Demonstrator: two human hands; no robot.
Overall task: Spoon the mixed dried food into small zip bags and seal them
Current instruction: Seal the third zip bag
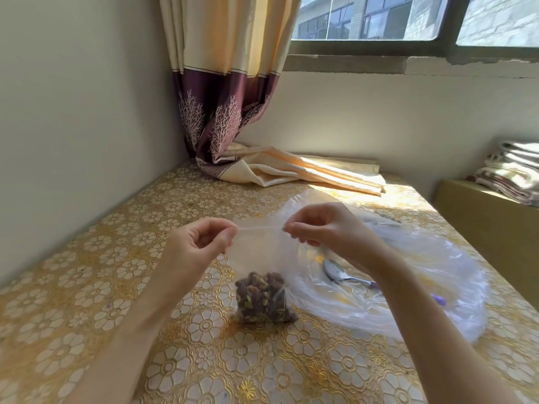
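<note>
A small clear zip bag [256, 252] hangs upright above the table, its bottom resting on the cloth. Brown and greenish mixed dried food [264, 298] fills its lower part. My left hand [201, 240] pinches the left end of the zip strip between thumb and forefinger. My right hand [323, 225] pinches the right end of the same strip. The strip is stretched level between both hands. A metal spoon [338, 272] with a purple handle lies on a large clear plastic bag [423, 258] to the right, partly hidden behind my right forearm.
The table [116, 272] carries a gold floral cloth and stands in a wall corner. A curtain's end [291, 170] lies bunched on the table's far side. Folded blankets [510, 173] sit on a low cabinet at the right.
</note>
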